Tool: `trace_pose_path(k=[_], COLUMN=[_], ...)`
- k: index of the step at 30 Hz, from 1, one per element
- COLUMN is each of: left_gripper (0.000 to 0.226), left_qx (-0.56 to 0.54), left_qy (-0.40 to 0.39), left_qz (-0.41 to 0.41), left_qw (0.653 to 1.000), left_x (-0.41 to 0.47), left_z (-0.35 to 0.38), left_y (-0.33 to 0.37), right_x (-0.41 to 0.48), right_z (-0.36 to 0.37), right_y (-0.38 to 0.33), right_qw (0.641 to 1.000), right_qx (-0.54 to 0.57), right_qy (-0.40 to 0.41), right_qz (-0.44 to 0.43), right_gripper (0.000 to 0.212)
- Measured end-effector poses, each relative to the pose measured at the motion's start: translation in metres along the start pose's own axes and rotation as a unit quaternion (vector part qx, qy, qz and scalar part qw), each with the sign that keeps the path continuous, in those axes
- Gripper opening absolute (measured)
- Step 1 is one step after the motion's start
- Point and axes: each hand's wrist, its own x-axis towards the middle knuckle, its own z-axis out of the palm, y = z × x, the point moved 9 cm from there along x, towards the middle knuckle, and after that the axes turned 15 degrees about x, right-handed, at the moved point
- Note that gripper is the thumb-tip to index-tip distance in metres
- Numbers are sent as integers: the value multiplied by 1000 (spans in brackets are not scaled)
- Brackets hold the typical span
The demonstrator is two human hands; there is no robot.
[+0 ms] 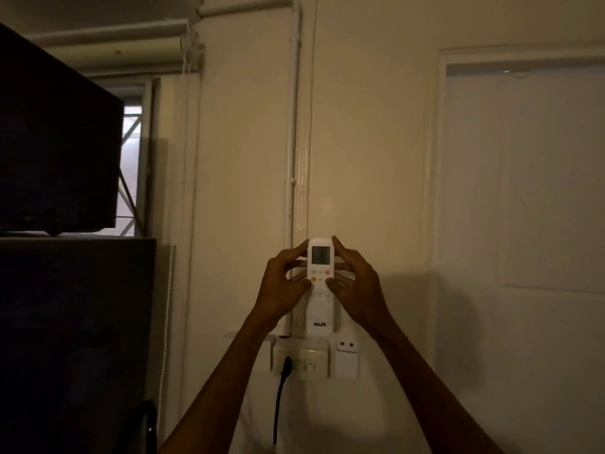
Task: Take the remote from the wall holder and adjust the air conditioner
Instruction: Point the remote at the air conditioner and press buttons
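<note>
**Two hands close on wall-mounted remote**

Head camera: In a dim room, a white remote (320,286) marked AUX stands upright against a cream wall (370,158). The left hand (284,290) and right hand (355,290) clasp its upper half from either side, fingertips touching its edges and thumbs on the button area. Just below, a wall socket (302,358) carries a black plug (286,367); a small white holder (346,360) sits beside it.
</note>
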Motion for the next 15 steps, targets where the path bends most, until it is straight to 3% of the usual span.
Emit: trace_pose_path(k=[15], left_gripper=[62], left_qx=[43], left_qy=[23], left_qz=[-17], left_qw=[999], left_x=[-94], left_z=[-81], left_y=[119], right_x=[-68], right_z=[17], right_y=[-137], right_qw=[996], right_qx=[81], right_qy=[-19], right_qz=[16], right_gripper=[67])
